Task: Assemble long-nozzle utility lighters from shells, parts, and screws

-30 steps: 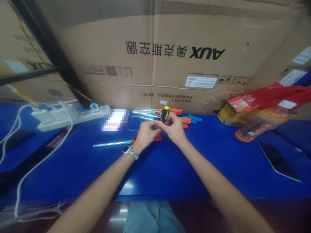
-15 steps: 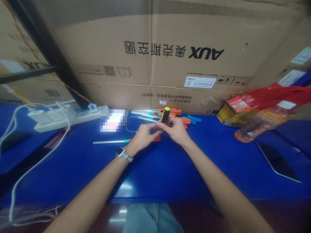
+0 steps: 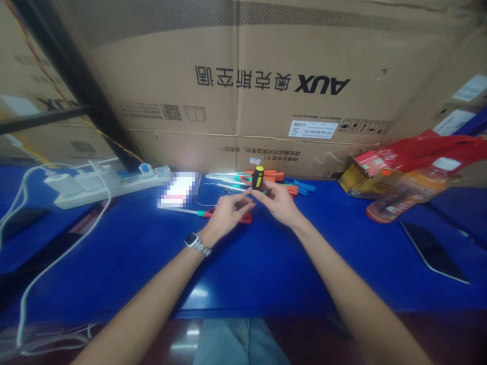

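A screwdriver (image 3: 258,177) with a stubby black-and-yellow handle stands nearly upright in my right hand (image 3: 279,203); the thumb and fingers close round its lower part. Its tip is hidden. My left hand (image 3: 226,214) is closed, thumb and index finger reaching to the right fingertips below the handle. Under the left fingers runs a red long-necked lighter (image 3: 207,213) with a teal collar, its metal neck pointing left and its handle end showing below the thumb. Behind the hands lie several similar lighters (image 3: 272,175) with orange-red handles, beside blue-handled tools (image 3: 302,185).
On the blue table (image 3: 266,274), a lit, blurred screen (image 3: 180,190) and a power strip (image 3: 110,187) with white cables sit at left. A drink bottle (image 3: 409,195), small box (image 3: 359,180), red bag (image 3: 426,154) and dark phone (image 3: 433,251) are at right. A large carton (image 3: 243,111) stands behind.
The lighter's neck has swung away from me, its tip now by the lit screen. The screwdriver handle stands straighter. Both hands have stayed nearly in place.
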Available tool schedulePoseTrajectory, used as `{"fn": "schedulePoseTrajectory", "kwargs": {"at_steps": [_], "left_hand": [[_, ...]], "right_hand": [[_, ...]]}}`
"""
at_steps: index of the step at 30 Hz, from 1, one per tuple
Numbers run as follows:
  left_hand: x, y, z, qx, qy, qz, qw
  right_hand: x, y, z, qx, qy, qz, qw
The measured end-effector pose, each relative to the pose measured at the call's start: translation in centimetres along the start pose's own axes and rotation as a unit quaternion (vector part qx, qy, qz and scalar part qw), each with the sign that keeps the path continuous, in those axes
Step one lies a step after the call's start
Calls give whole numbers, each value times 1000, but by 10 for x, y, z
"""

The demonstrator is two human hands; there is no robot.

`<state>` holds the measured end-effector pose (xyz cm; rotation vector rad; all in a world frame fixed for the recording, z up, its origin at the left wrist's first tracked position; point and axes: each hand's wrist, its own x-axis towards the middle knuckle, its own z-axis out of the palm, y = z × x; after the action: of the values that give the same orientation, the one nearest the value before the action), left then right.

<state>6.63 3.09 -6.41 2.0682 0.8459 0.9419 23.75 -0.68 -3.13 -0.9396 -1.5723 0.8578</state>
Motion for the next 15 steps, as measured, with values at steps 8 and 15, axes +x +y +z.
{"fn": "schedulePoseTrajectory", "kwargs": {"at_steps": [8,15], "left_hand": [[-6,-8,-24,246,-124,21,961],[-6,-11,-18,209,-121,3,970]], "right_hand": [[2,22,8,-26,99,-13,995],[2,25,30,-25,180,-17,983]]}}
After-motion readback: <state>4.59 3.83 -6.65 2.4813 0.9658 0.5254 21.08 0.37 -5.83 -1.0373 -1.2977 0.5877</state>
